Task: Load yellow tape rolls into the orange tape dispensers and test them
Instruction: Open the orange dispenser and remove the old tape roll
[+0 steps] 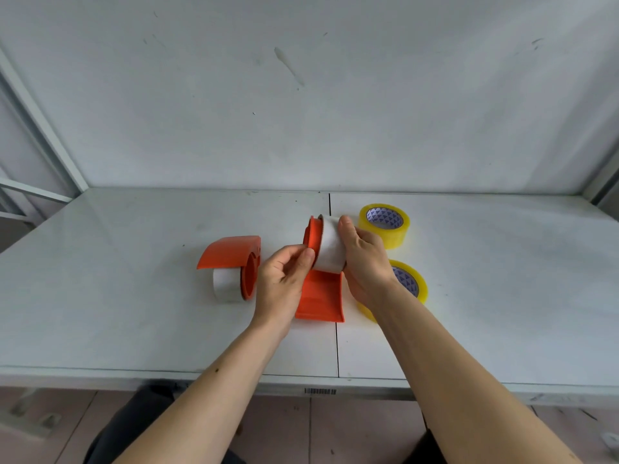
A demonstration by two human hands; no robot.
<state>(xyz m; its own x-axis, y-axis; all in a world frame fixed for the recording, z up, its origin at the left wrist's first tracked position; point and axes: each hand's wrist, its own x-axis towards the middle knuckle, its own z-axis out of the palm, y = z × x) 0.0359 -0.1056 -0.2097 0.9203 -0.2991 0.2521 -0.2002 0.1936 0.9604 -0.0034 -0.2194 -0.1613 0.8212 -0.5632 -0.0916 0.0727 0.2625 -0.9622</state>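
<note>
your right hand (363, 262) wraps around a whitish tape roll (331, 244) seated in an orange dispenser (320, 294), thumb on top of the roll, fingers hidden behind it. your left hand (284, 279) pinches at the near-left edge of that same roll, thumb and fingertips (306, 256) closed together right against the orange hub; cannot tell if a tape end is caught between them. the dispenser sits between your hands, its curved orange cover pointing toward you, low over the white table (134, 279); cannot tell if it touches the surface.

second orange dispenser (234, 262) lies on the table just left of your left hand, also holding a whitish roll (225, 288), untouched.

two yellow tape rolls lie flat on the table to the right: far yellow roll (385, 226) just beyond your right hand, near yellow roll (408, 286) partly hidden under your right wrist. both show a white core with purple triangle print. neither is in a dispenser.
</note>
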